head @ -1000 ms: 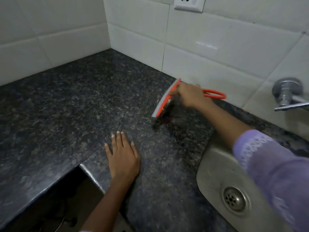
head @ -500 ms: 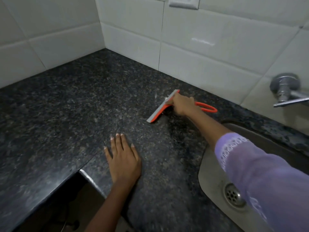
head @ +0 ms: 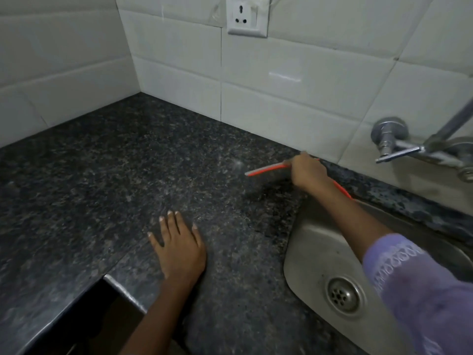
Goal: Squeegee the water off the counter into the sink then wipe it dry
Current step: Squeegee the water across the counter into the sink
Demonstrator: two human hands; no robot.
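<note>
My right hand point(head: 308, 172) grips an orange squeegee point(head: 266, 169) with a grey blade, held on the dark granite counter point(head: 128, 175) close to the back wall. Its blade points left; the orange handle point(head: 343, 188) runs back under my wrist toward the steel sink point(head: 317, 249). My left hand point(head: 179, 247) rests flat on the counter near the front edge, fingers straight and spread. The counter surface looks dull with a faint sheen; I cannot make out distinct water.
A metal tap point(head: 409, 147) juts from the tiled wall above the sink at the right. A wall socket point(head: 247, 17) sits high on the back tiles. The counter's front edge has a cut-out corner point(head: 120, 285) by my left forearm. The sink drain point(head: 343, 295) is visible.
My right hand has turned the squeegee so its blade lies more level and moved it right, toward the back wall near the sink. My left hand stayed flat in place.
</note>
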